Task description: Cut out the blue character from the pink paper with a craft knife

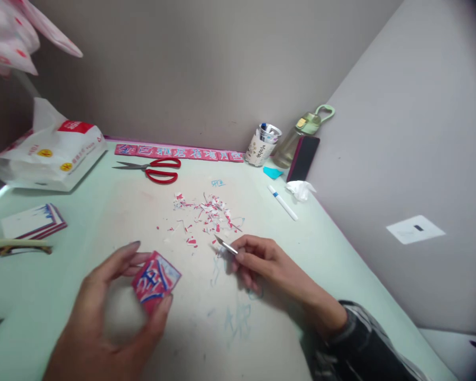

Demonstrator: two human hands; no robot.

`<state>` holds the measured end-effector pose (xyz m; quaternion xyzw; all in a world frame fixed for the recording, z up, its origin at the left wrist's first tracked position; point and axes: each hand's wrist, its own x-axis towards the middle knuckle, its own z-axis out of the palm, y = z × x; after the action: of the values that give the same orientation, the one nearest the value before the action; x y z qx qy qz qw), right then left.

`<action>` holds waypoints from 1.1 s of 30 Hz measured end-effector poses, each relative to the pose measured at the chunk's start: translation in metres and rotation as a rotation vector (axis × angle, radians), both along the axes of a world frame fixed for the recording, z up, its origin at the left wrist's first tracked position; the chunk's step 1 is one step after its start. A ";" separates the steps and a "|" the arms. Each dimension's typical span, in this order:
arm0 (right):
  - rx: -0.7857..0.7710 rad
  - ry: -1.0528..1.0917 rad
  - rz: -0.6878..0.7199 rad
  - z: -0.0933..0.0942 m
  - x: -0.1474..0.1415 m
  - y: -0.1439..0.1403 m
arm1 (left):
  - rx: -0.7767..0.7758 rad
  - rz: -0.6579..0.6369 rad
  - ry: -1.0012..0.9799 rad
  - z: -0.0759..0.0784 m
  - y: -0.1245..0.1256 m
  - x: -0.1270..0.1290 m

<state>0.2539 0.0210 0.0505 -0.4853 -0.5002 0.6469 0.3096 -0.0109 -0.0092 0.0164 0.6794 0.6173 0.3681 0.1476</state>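
Note:
My left hand (103, 307) holds a small red paper square with blue and white markings (156, 281) between thumb and fingers, just above the pale green table (341, 254). My right hand (257, 262) grips a thin craft knife (226, 245), its blade pointing up and left toward a scatter of red and white paper scraps (206, 211). The two hands are about a hand's width apart.
Red-handled scissors (154, 168) lie at the back, before a strip of red paper squares (178, 152) along the wall. A white bag (51, 153) is at back left, paper stacks (34, 222) at left. A pen cup (264, 144), bottle (301, 135), phone (303, 159) and white pen (282, 202) sit at back right.

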 end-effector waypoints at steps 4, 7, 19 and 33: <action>0.118 -0.161 0.089 0.000 -0.005 -0.013 | 0.030 -0.173 0.176 -0.017 0.007 0.001; 0.411 -0.432 0.098 -0.002 -0.011 -0.027 | 0.055 -0.240 0.326 -0.022 0.009 0.003; 0.876 -0.763 0.268 -0.016 -0.030 -0.050 | -0.053 -0.152 0.421 -0.014 0.008 0.007; 0.937 -0.892 0.324 -0.019 -0.033 -0.052 | 0.002 -0.201 0.480 -0.014 0.007 0.007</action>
<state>0.2212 -0.0313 0.0313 -0.4391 -0.8752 0.1368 0.1499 -0.0037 -0.0026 0.0025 0.8055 0.5636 0.1806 0.0320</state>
